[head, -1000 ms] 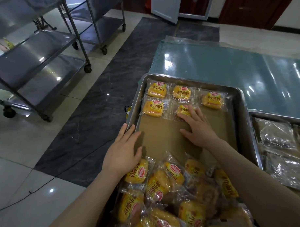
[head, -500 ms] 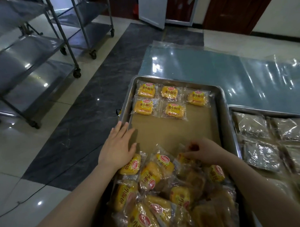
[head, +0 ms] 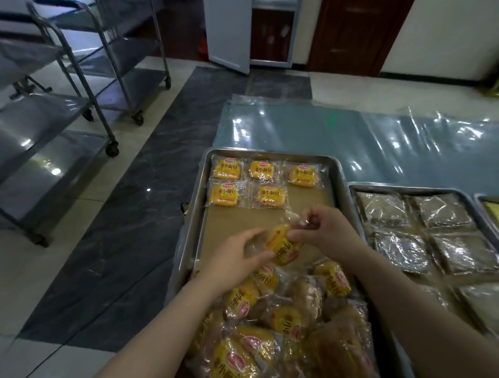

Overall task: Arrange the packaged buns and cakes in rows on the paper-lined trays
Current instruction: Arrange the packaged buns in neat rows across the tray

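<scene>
We pinch one yellow, clear-wrapped bun (head: 283, 245) in the curled fingers of left hand (head: 236, 260) and right hand (head: 326, 237), slanted above the brown paper (head: 243, 220) of the steel tray (head: 196, 196), its likely slot beside the second-row bun (head: 271, 196) lying ahead, nearer the right hand.

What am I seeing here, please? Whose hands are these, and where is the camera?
There is no machine. A person wears a camera on the head, so the one picture looks forward and down at the work. The left hand and right hand together hold one yellow packaged bun above a metal tray lined with brown paper. Five buns lie in two rows at its far end; a loose pile waits nearer. A second tray to the right holds darker packets.
</scene>
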Available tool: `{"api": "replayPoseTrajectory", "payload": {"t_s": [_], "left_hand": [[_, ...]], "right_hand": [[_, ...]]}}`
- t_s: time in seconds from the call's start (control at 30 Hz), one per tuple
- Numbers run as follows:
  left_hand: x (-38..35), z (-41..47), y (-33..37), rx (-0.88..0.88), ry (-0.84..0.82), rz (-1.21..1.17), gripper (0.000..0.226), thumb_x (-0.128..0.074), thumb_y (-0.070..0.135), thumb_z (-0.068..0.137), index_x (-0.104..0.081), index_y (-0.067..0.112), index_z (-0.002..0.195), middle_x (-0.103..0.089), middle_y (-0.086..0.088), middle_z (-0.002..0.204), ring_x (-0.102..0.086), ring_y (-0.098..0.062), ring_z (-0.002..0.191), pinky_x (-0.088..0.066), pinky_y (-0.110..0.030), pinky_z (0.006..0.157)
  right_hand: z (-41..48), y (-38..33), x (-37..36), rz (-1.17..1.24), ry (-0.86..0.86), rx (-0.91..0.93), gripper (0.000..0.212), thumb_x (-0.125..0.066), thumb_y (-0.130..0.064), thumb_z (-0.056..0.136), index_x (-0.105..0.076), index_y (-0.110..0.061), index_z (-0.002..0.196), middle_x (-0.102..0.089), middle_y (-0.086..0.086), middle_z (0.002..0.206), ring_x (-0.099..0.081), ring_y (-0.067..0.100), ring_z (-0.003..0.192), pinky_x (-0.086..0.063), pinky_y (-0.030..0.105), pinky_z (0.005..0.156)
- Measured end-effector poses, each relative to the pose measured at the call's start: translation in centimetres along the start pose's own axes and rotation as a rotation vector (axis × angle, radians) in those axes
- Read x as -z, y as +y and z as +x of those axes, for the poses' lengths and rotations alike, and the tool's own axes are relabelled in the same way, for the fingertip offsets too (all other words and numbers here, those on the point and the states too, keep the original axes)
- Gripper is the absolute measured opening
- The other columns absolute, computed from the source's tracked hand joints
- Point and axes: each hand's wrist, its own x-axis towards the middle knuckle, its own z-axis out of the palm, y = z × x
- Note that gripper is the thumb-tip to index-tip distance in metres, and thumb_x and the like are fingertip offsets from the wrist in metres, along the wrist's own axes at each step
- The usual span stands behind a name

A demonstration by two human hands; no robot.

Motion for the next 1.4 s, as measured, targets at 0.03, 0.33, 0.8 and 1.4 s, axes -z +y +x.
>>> {"api": "replayPoseTrajectory", "payload": {"t_s": [0.03, 0.33, 0.8, 1.4], "left_hand": [[-0.5, 0.0, 0.8, -0.004, -0.006, -0.051, 0.050, -0.066, 0.045, 0.080, -0.052, 0.034, 0.126, -0.058, 0.023, 0.111, -0.053, 0.013, 0.092, -0.042, -0.006, 0.071], [-1.3, -0.9, 3.5, 0.026, 0.166, -0.222, 0.013, -0.072, 0.034, 0.078, -0.063, 0.030, 0.087, -0.068, 0.006, 0.082, -0.063, -0.007, 0.074, -0.050, -0.014, 0.058], [-2.1, 0.1, 6.9, 0.043, 0.219, -0.513, 0.008, -0.067, 0.024, 0.084, -0.067, 0.020, 0.090, -0.070, 0.002, 0.084, -0.066, -0.004, 0.073, -0.049, -0.014, 0.059], [-5.4, 4.9, -3.1, 0.209, 0.175, 0.502, 0.064, -0.046, 0.048, 0.090, -0.017, 0.036, 0.145, -0.013, 0.005, 0.156, -0.003, -0.018, 0.144, -0.005, -0.049, 0.116]], "right_hand": [[-0.2, -0.3, 0.0, 0.010, 0.000, 0.011, 0.027, -0.082, -0.018, 0.069, -0.055, -0.017, 0.072, -0.069, -0.010, 0.070, -0.066, 0.005, 0.062, -0.051, 0.018, 0.054], [-3.5, 0.1, 0.0, 0.607, 0.061, -0.169, 0.026, -0.071, -0.018, 0.079, -0.062, 0.003, 0.093, -0.071, 0.011, 0.081, -0.068, 0.026, 0.077, -0.056, 0.030, 0.067], [-5.1, -0.3, 2.0, 0.365, 0.107, -0.145, 0.021, -0.073, -0.020, 0.080, -0.066, -0.017, 0.099, -0.073, 0.001, 0.089, -0.072, 0.017, 0.078, -0.060, 0.034, 0.067], [5.1, 9.3, 1.0, -0.920, 0.081, -0.065, 0.055, -0.034, -0.032, 0.098, -0.014, -0.025, 0.148, -0.007, 0.006, 0.159, 0.002, 0.032, 0.146, -0.007, 0.049, 0.118]]}}
